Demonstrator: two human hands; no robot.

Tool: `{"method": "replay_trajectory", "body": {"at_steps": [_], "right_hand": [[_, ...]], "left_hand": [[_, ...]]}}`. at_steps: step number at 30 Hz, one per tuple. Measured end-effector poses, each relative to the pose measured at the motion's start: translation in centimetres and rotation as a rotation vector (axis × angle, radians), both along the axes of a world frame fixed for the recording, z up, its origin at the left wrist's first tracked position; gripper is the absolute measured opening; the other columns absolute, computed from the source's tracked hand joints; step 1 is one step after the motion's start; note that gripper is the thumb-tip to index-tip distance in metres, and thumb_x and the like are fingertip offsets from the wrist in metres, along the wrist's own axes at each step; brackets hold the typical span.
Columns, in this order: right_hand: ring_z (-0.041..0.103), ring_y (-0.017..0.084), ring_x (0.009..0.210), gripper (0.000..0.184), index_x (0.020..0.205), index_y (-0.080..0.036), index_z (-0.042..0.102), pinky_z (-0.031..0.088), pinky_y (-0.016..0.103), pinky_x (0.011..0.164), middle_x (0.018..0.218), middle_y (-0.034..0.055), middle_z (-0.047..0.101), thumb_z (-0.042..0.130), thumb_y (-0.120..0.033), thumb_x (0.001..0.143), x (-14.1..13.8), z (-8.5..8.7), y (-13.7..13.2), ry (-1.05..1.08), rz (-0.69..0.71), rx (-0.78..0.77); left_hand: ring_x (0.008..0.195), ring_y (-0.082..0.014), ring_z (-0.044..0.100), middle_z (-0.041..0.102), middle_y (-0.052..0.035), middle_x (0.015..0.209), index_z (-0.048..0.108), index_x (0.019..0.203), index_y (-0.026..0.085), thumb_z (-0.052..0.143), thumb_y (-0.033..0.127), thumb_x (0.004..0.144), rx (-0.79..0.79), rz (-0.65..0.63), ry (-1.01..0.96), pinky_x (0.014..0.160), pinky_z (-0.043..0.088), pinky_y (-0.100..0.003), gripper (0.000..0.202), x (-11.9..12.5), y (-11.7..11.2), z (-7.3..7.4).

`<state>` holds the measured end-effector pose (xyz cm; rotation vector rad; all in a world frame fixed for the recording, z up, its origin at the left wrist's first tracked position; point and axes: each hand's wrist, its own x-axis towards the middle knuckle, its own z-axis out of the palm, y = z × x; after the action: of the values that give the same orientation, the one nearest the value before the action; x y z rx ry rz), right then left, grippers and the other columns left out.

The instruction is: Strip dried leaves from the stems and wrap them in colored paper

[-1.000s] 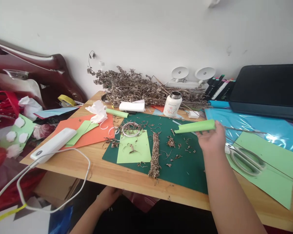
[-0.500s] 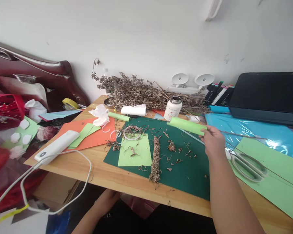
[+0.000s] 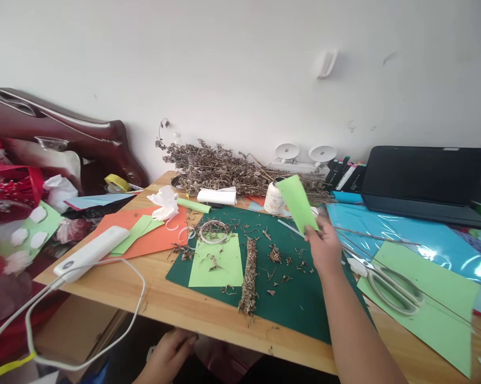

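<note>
holding green paper [image 3: 299, 202] tilted, right hand [image 3: 324, 248] extended, fingers [image 3: 312, 234] pinched on it, left hand [image 3: 170, 352] low, grip unclear

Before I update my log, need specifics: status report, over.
Right grip holding up green paper. Left grip low by table edge, contents unclear. Paper partly hides white bottle from view.

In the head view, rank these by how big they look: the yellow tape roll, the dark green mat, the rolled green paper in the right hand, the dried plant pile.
1. dark green mat
2. dried plant pile
3. rolled green paper in the right hand
4. yellow tape roll
</note>
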<state>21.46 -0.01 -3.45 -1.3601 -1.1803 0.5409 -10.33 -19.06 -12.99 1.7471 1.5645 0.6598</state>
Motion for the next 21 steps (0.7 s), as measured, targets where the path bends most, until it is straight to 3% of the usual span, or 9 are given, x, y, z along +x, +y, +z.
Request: {"method": "replay_trajectory", "body": {"at_steps": [2, 5, 8, 12, 16, 21], "right_hand": [[0.049, 0.012, 0.048, 0.028, 0.092, -0.017, 0.055, 0.039, 0.024, 0.046, 0.059, -0.0001, 0.056, 0.047, -0.033, 0.071, -0.5, 0.3, -0.6, -0.189, -0.007, 0.010], [0.052, 0.014, 0.050, 0.026, 0.090, -0.017, 0.057, 0.040, 0.025, 0.045, 0.061, 0.0028, 0.060, 0.039, -0.030, 0.075, -1.2, 0.7, -1.5, -0.444, 0.031, 0.110], [0.056, 0.015, 0.054, 0.026, 0.087, -0.017, 0.057, 0.042, 0.025, 0.047, 0.071, 0.0052, 0.064, 0.036, -0.026, 0.077, -1.7, 0.8, -2.0, -0.609, 0.111, 0.268], [0.060, 0.017, 0.066, 0.026, 0.082, -0.017, 0.058, 0.046, 0.026, 0.054, 0.076, 0.0059, 0.065, 0.034, -0.026, 0.078, -1.9, 0.7, -2.0, -0.683, 0.137, 0.421], [0.061, 0.017, 0.068, 0.026, 0.081, -0.018, 0.058, 0.047, 0.026, 0.054, 0.076, 0.0050, 0.065, 0.033, -0.027, 0.079, -2.0, 0.5, -2.0, -0.717, 0.181, 0.464], [0.061, 0.016, 0.065, 0.027, 0.081, -0.019, 0.058, 0.048, 0.024, 0.050, 0.076, 0.0046, 0.065, 0.032, -0.025, 0.080, -2.2, 0.6, -2.2, -0.712, 0.210, 0.433]], "left_hand": [[0.054, -0.0113, 0.051, 0.056, -0.0012, 0.055, 0.055, 0.064, 0.017, 0.035, 0.028, 0.079, 0.140, -0.062, -0.025, 0.054, 0.042, -0.021, 0.026, 0.4, -0.6, 1.3], [0.058, -0.0117, 0.052, 0.057, -0.0025, 0.063, 0.053, 0.086, 0.019, 0.040, 0.029, 0.077, 0.381, -0.194, -0.112, 0.056, 0.043, -0.022, 0.019, 0.7, -0.2, 4.0], [0.065, -0.0131, 0.052, 0.055, -0.0039, 0.070, 0.045, 0.098, 0.019, 0.040, 0.030, 0.077, 0.586, -0.251, -0.119, 0.061, 0.044, -0.026, 0.023, 1.0, 2.3, 7.2], [0.073, -0.0134, 0.052, 0.053, -0.0065, 0.085, 0.044, 0.099, 0.019, 0.044, 0.026, 0.076, 0.684, -0.117, 0.095, 0.066, 0.045, -0.029, 0.024, 2.7, 7.4, 10.4], [0.090, -0.0171, 0.050, 0.042, -0.0105, 0.113, 0.036, 0.115, 0.022, 0.046, 0.034, 0.074, 0.594, -0.154, 0.249, 0.069, 0.046, -0.030, 0.043, 4.9, 11.4, 11.1], [0.087, -0.0162, 0.052, 0.046, -0.0080, 0.105, 0.049, 0.103, 0.023, 0.037, 0.031, 0.080, 0.568, -0.111, 0.281, 0.071, 0.045, -0.031, 0.028, 6.1, 13.7, 10.8]]}}
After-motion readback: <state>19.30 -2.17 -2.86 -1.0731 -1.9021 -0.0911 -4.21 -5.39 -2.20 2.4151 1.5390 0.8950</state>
